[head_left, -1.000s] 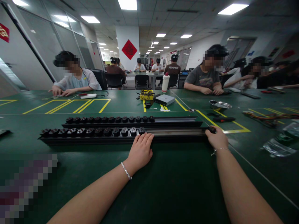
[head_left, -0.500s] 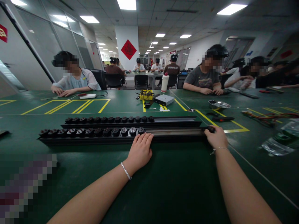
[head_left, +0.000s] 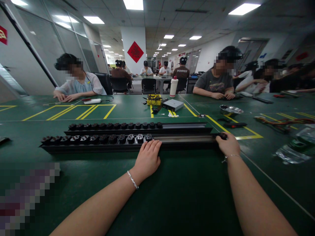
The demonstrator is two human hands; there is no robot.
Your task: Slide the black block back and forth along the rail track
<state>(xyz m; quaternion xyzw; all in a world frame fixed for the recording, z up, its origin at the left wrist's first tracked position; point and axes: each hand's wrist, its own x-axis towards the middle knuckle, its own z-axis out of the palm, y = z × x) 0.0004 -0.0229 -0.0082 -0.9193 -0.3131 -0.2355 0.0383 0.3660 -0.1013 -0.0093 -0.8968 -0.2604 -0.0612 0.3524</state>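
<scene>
A long black power-strip rail (head_left: 98,149) lies crosswise before me, with a row of black socket modules (head_left: 103,139) filling its left part. The right part of its channel (head_left: 187,139) shows bare grey metal. My left hand (head_left: 149,159) is closed over the near edge of this rail, fingertips beside the rightmost module in the row. At the rail's right end, my right hand (head_left: 228,144) pinches a small black socket module (head_left: 222,135), partly hidden by the fingers. Just behind lies a second black rail (head_left: 137,131) with a similar row of modules.
Beyond the rails are a yellow box with cables (head_left: 154,99), a grey box (head_left: 173,105) and a white bottle (head_left: 173,87). A metal bowl (head_left: 231,110), coloured wires (head_left: 275,122) and a clear plastic bag (head_left: 295,147) lie to the right. Other people sit across the green table (head_left: 184,196).
Both my hands keep nearly the same place, the right one shifting very slightly. The person at the right across the table has moved their head a little to the right.
</scene>
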